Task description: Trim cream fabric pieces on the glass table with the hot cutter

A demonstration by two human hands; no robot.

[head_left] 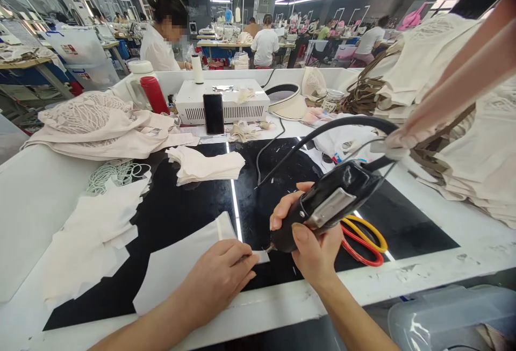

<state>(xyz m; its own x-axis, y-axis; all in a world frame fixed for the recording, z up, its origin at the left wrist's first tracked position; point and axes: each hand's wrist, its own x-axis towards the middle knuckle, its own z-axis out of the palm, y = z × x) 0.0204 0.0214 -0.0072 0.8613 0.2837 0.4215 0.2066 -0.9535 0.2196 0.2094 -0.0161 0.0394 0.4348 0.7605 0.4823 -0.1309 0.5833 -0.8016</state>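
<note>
My right hand (312, 238) is wrapped round a black handheld tool (322, 206) with a metal plate and a black cable. Its tip points down-left and meets the end of a narrow strip beside my left hand. With fingers pressed together, my left hand (220, 276) rests on a white fabric piece (177, 265) and pinches its edge near that tip. The fabric lies on the black work surface (193, 206). A small stack of cream fabric pieces (209, 165) lies behind it. More pale pieces (92, 233) are piled at the left.
Red-and-yellow-handled scissors (371, 257) lie right of my right hand. Farther back are a phone (213, 114), a white box (185, 101), a red bottle (155, 95) and garment piles (431, 66). Another person (159, 44) sits beyond the table. A blurred pinkish strap-like shape crosses the upper right.
</note>
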